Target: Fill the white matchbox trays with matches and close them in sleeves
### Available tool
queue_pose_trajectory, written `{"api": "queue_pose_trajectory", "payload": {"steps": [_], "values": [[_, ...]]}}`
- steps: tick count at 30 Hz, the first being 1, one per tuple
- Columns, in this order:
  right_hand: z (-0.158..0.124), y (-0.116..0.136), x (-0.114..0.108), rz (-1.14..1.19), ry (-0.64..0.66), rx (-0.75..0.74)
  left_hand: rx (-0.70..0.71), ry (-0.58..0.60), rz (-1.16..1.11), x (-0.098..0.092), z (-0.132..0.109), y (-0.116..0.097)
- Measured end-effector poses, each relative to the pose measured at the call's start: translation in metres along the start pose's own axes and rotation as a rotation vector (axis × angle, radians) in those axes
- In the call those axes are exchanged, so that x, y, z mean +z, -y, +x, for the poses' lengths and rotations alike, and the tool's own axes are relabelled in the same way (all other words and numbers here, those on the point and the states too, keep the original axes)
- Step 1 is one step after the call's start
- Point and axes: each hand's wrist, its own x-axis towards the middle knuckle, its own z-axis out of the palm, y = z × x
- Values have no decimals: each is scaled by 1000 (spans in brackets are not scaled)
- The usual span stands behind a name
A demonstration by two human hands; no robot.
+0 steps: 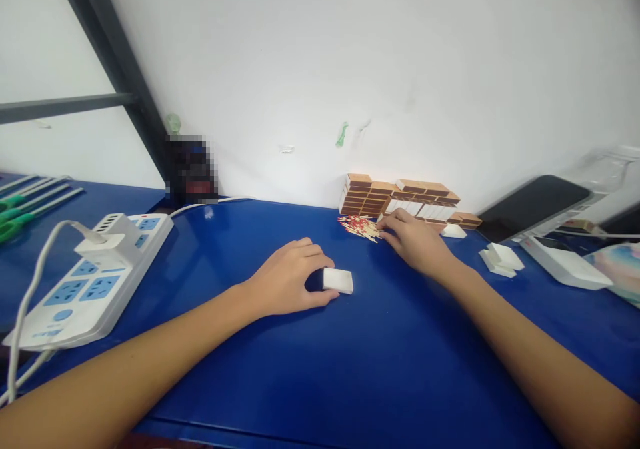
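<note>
My left hand [295, 275] rests on the blue table with thumb and fingers closed on the two sides of a small white matchbox tray [339, 280]; whether anything lies in it I cannot tell. Farther off to the right, my right hand [411, 241] reaches the heap of red-tipped matches [361, 227], its thumb and forefinger bent together at the heap's right edge. How many matches are between the fingertips is too small to see. Behind that hand stand stacked matchboxes [367, 199] with brown sides, against the wall.
A white power strip [95, 289] with a plugged-in charger [107, 249] and cable lies left. At right are loose white trays [501, 259], a leaning black phone [537, 205] and a white device [567, 262]. Green-handled tools [20, 219] lie far left, beyond a dark metal frame [120, 69].
</note>
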Motion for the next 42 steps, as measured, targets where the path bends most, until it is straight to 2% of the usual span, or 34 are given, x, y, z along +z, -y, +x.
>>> {"api": "queue_pose_trajectory", "payload": {"steps": [5,8,11,17,21,28,37,42], "values": [[0,0,-8,-44,-23,-3,-2,-8,2,0,0,1],[-2,6,-17,83,-97,29,-2,-8,7,0,0,3],[-5,25,-27,279,-128,55,-1,-10,12,1,1,4],[-19,87,-44,564,-5,-44,-13,-16,-2,0,1,4],[-26,108,-46,584,109,-142,-9,-10,-25,0,3,5],[-27,109,-42,563,135,-182,-18,-19,-14,0,2,7],[-26,107,-45,694,53,22,-7,-6,-6,0,2,6],[-27,110,-48,703,36,-19,5,-8,-11,0,2,7]]}}
